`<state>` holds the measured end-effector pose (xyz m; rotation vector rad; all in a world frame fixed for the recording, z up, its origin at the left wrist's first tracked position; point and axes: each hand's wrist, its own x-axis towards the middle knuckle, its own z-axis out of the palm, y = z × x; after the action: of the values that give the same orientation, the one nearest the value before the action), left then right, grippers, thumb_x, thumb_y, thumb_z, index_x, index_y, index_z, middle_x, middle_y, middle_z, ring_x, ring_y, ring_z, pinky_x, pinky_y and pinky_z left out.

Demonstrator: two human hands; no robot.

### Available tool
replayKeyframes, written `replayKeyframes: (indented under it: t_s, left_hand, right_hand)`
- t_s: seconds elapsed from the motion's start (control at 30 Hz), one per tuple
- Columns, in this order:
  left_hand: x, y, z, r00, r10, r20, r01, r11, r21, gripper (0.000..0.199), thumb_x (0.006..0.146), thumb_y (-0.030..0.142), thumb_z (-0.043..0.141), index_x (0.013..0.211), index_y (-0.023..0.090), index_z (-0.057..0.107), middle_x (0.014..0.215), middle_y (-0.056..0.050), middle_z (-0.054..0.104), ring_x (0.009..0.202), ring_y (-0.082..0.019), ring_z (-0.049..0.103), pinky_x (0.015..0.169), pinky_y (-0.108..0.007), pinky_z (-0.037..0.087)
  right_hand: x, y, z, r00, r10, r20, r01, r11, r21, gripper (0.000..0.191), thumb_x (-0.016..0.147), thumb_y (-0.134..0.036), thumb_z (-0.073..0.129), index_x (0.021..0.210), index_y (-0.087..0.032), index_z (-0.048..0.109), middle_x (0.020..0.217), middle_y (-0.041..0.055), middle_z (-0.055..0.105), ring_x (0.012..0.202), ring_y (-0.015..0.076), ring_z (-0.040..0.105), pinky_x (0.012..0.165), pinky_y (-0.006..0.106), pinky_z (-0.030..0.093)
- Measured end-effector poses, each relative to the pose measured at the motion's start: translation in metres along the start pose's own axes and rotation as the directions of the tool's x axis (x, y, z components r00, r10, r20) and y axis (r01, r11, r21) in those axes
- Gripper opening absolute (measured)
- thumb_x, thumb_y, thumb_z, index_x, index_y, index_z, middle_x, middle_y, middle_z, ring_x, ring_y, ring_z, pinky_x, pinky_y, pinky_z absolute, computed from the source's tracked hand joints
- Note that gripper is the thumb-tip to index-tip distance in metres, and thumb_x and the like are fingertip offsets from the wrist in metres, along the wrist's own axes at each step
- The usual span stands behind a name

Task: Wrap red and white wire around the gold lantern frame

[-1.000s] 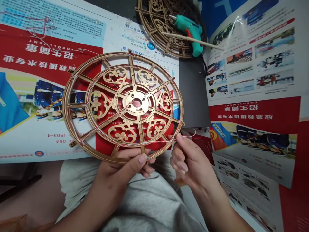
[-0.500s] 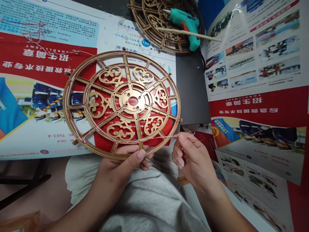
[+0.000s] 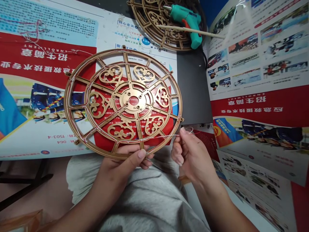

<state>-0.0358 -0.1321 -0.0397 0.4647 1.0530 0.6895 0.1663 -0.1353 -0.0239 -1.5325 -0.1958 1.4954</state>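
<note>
A round gold openwork frame (image 3: pixel 133 102) with scroll ornaments and spokes is held tilted over the poster-covered table edge. My left hand (image 3: pixel 127 161) grips its near rim, thumb on top and fingers underneath. Thin red and white wires run along its rings. From the near inner ring, a thin white wire (image 3: pixel 166 136) stretches right to my right hand (image 3: pixel 190 149), which pinches it between thumb and forefinger. The wire's free end curls in a small loop beyond the fingertips.
Beyond the frame, a teal glue gun (image 3: pixel 187 19) and a wooden stick (image 3: pixel 190 29) lie on another gold frame (image 3: pixel 154 22). Loose red and white wire (image 3: pixel 37 30) lies at far left. Printed posters (image 3: pixel 260 77) stand along the right side.
My right hand has turned slightly and its thumb has risen a little, the wire still pinched. The left hand keeps its grip; the view has shifted slightly.
</note>
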Motion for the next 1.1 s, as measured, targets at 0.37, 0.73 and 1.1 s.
replayKeyframes:
  t_s: [0.37,0.73,1.1]
  left_hand:
    - [0.004,-0.003,-0.002,1.000,0.012,-0.006,-0.012,1.000,-0.005,0.019,0.088,0.035,0.084,0.100,0.021,0.083,0.090,-0.007,0.082,0.079,-0.020,0.077,0.076,-0.032,0.065]
    - [0.004,-0.007,-0.004,0.999,0.038,-0.005,-0.038,0.999,-0.005,0.018,0.089,0.036,0.083,0.101,0.022,0.083,0.089,-0.006,0.082,0.078,-0.020,0.077,0.075,-0.032,0.065]
    - [0.005,-0.007,-0.006,1.000,0.027,-0.006,-0.027,1.000,0.007,0.017,0.091,0.037,0.082,0.101,0.023,0.083,0.090,-0.006,0.082,0.081,-0.019,0.077,0.076,-0.032,0.065]
  right_hand:
    - [-0.002,-0.003,-0.025,0.929,-0.289,0.230,0.329,0.930,-0.161,0.010,0.097,-0.029,0.075,0.098,-0.020,0.074,0.068,-0.0004,0.072,0.055,0.0117,0.067,0.056,0.024,0.057]
    - [-0.002,0.004,-0.030,0.859,-0.462,0.220,0.508,0.822,-0.258,0.015,0.099,-0.021,0.072,0.111,-0.028,0.077,0.081,0.0005,0.078,0.072,0.0119,0.073,0.069,0.024,0.062]
    - [-0.002,0.001,-0.032,0.798,-0.537,0.274,0.601,0.744,-0.292,0.022,0.097,-0.014,0.072,0.115,-0.027,0.074,0.088,-0.0005,0.080,0.077,0.0111,0.076,0.075,0.023,0.064]
